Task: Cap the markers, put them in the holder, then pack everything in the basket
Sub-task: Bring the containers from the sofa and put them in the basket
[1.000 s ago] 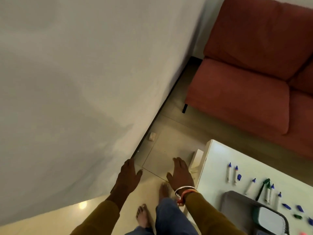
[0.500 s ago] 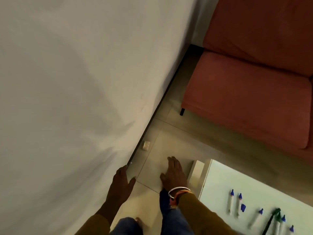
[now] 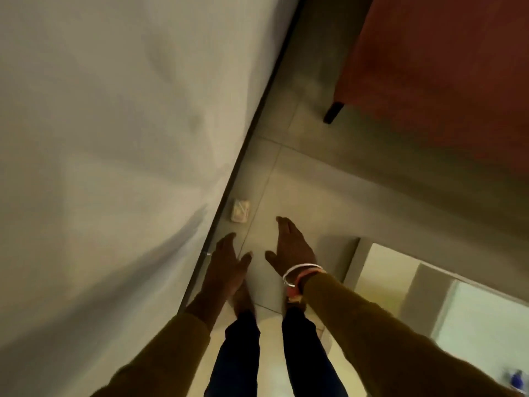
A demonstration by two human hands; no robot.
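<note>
**Hands empty, markers almost out of sight**

Both your hands hang over the floor tiles with nothing in them. Your left hand [image 3: 226,262] is spread flat, fingers loosely apart, close to the dark strip where the white wall [image 3: 100,138] meets the floor. Your right hand [image 3: 292,247], the one with the bangles [image 3: 300,275] at the wrist, is just as open, palm down, a little farther forward.

The task's things are not under either hand. The white table [image 3: 481,325] lies to the right of your right forearm, and only a small blue blur [image 3: 516,378] at its far edge, well behind and to the right of your right hand, looks like it could be a marker or a cap. It is too smeared to say which way it points or how its long axis runs, so do not count on any orientation from here. No holder or basket is in view.

The risk I see is reaching blind: with your head turned toward the wall and the view blurred by motion, a sweep of the right arm back to the table could knock loose markers or caps and send them rolling off the edge. The small pale object [image 3: 240,211] on the floor just ahead of your left fingertips, and the table corner beside your right wrist, are also things to bump or step on.
</note>
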